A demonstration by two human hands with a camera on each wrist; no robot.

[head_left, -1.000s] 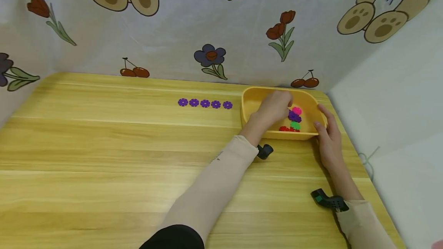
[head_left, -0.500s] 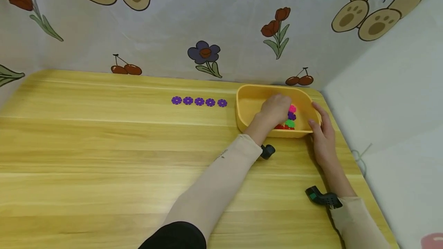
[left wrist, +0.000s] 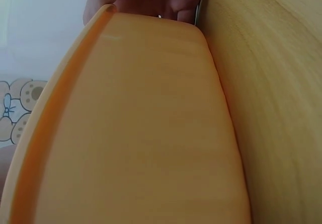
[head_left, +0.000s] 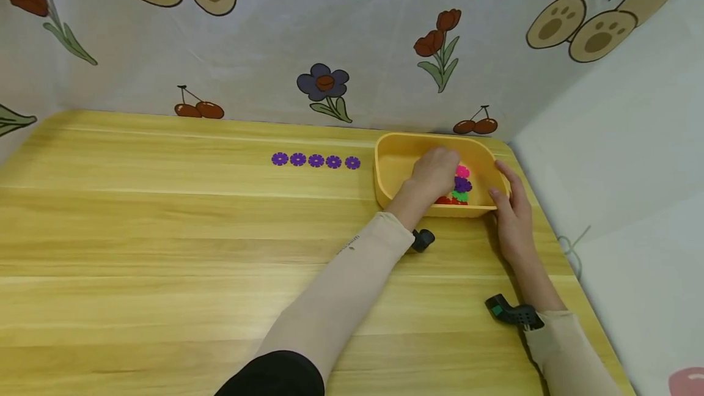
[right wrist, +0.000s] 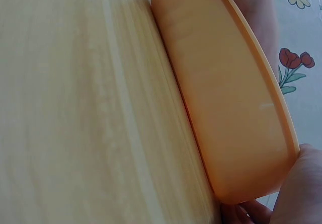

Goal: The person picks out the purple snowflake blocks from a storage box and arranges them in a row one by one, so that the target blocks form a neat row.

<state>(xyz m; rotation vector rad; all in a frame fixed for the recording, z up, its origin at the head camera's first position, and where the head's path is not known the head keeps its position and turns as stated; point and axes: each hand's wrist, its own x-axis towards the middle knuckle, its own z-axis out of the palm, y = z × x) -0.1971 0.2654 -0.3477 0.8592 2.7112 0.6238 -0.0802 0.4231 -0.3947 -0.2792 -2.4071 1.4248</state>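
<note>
My left hand (head_left: 436, 171) reaches down inside a yellow plastic tub (head_left: 401, 154) with its fingers bent downward. The fingertips are hidden behind the hand, and I cannot tell whether they pinch a piece. Just right of it in the tub lie small notched plastic discs: a pink disc (head_left: 462, 171), purple discs (head_left: 463, 184), a green disc (head_left: 460, 196) and red discs (head_left: 452, 201). My right hand (head_left: 513, 216) grips the tub's right end, thumb at the rim and fingers round the outside. In the right wrist view the tub's outer wall (right wrist: 226, 93) fills the middle.
Left of the tub, several purple discs (head_left: 316, 161) lie in a straight row on the wooden table (head_left: 165, 237). A wall covering (head_left: 247, 60) printed with flowers and bears rises at the table's back edge. A white surface (head_left: 632, 188) borders the table on the right.
The head view has shifted slightly, so everything sits a little further left. My left hand stays down in the tub, moving slightly over the discs. My right hand keeps its grip.
</note>
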